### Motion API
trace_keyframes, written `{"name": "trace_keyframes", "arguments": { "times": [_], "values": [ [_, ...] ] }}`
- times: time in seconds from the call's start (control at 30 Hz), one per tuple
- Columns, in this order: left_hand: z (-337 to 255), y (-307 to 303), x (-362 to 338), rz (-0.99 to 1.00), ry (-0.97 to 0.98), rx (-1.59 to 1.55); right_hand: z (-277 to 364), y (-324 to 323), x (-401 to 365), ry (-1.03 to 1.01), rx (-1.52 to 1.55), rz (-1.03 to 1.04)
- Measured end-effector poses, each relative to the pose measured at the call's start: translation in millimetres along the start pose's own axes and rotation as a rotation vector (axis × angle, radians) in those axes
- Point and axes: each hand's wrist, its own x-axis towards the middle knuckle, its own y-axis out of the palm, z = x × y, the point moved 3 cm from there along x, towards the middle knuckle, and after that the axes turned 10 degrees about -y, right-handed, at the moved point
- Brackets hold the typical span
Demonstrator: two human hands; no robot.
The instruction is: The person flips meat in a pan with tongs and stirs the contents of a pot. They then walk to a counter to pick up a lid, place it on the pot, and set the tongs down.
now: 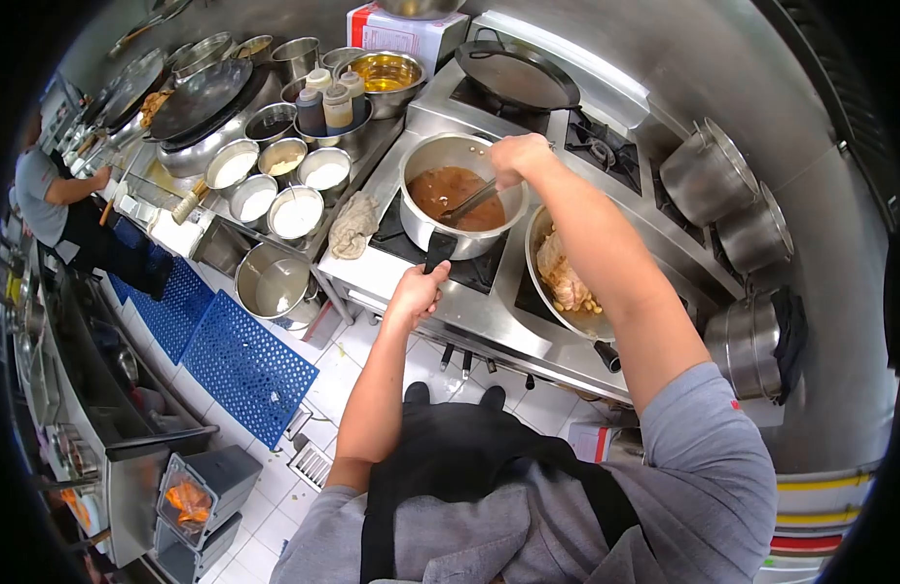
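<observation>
A large silver pot [412, 200] of reddish-brown sauce [440, 191] sits on a stove burner in front of me. My left hand [418, 293] is wrapped round the pot's black handle [440, 250] on the near side. Above the pot's right rim, my right hand [519, 160] is closed on a long metal utensil [472, 201]. This utensil slants down to the left into the sauce, which hides its end. Under my right forearm stands a pan [533, 255] holding a whole chicken [564, 275] and pale pieces in liquid.
A crumpled cloth [353, 225] lies left of the pot. Steel containers of white powder [296, 211] and squeeze bottles [338, 106] crowd the left counter. A black pan [517, 74] sits on the back burner; tall pots [705, 177] line the right. Another person [65, 195] works far left.
</observation>
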Motion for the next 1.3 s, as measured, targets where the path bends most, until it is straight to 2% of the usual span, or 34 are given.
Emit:
{"name": "trace_keyframes", "arguments": {
  "times": [0.07, 0.33, 0.47, 0.53, 0.57, 0.67, 0.7, 0.73, 0.77, 0.8, 0.83, 0.87, 0.9, 0.93, 0.97, 1.03, 1.07, 1.1, 1.13, 1.17, 1.23, 1.27, 1.3],
  "values": [
    [-1, 0, -1, 0.014, 0.002, -0.012, -5, 10, 4, 0.002, 0.024, 0.005],
    [0, -1, 2, 0.014, -0.012, -0.001, -8, 44, 13, 0.146, 0.086, -0.226],
    [1, -2, 3, 0.028, -0.012, 0.003, -7, 47, 14, 0.235, 0.092, -0.229],
    [7, -1, 14, 0.014, -0.028, 0.020, -5, 43, 12, 0.248, 0.135, -0.014],
    [10, -5, 20, -0.009, -0.040, 0.031, -5, 44, 12, 0.218, 0.089, -0.067],
    [21, -4, 34, -0.096, 0.091, 0.159, -16, 59, 20, 0.051, -0.050, -0.209],
    [30, -2, 50, -0.116, 0.151, 0.210, -29, 70, 28, 0.002, 0.018, -0.290],
    [18, -1, 17, -0.148, 0.131, 0.156, -25, 61, 18, -0.061, 0.027, -0.340],
    [12, -2, 5, -0.115, 0.136, 0.222, -23, 56, 18, 0.016, 0.060, -0.292],
    [20, -2, 17, -0.085, 0.118, 0.197, -19, 52, 10, -0.026, 0.088, -0.310],
    [12, -2, 0, -0.161, 0.159, 0.225, -19, 47, 20, 0.037, 0.107, -0.101],
    [9, -3, -8, -0.155, 0.176, 0.214, -20, 45, 29, 0.060, 0.081, -0.044],
    [17, -1, 0, -0.179, 0.195, 0.161, -36, 65, 70, -0.208, -0.133, -0.171],
    [20, 3, 10, -0.180, 0.177, 0.109, -22, 48, 53, -0.066, -0.078, -0.031],
    [19, 4, 8, -0.166, 0.164, 0.074, -5, 29, 31, -0.050, -0.055, 0.020],
    [16, 0, 0, -0.175, 0.154, 0.080, -11, 38, 52, -0.046, -0.114, 0.040],
    [18, 1, 3, -0.173, 0.153, 0.080, 26, 5, 11, -0.028, -0.043, 0.058],
    [19, 2, 7, -0.165, 0.148, 0.058, 3, 26, 45, -0.139, -0.162, 0.074],
    [20, 3, 13, -0.154, 0.144, 0.038, -1, 29, 52, 0.020, -0.076, 0.097],
    [23, 6, 22, -0.149, 0.151, 0.037, 22, 9, 27, -0.010, -0.136, 0.102],
    [23, 3, 19, -0.137, 0.150, 0.026, -23, 41, 84, 0.012, -0.145, 0.205],
    [20, 2, 8, -0.131, 0.141, 0.017, -6, 27, 69, 0.095, -0.124, 0.194],
    [19, 2, 6, -0.128, 0.130, 0.029, -2, 22, 66, 0.064, -0.091, 0.149]
  ]
}}
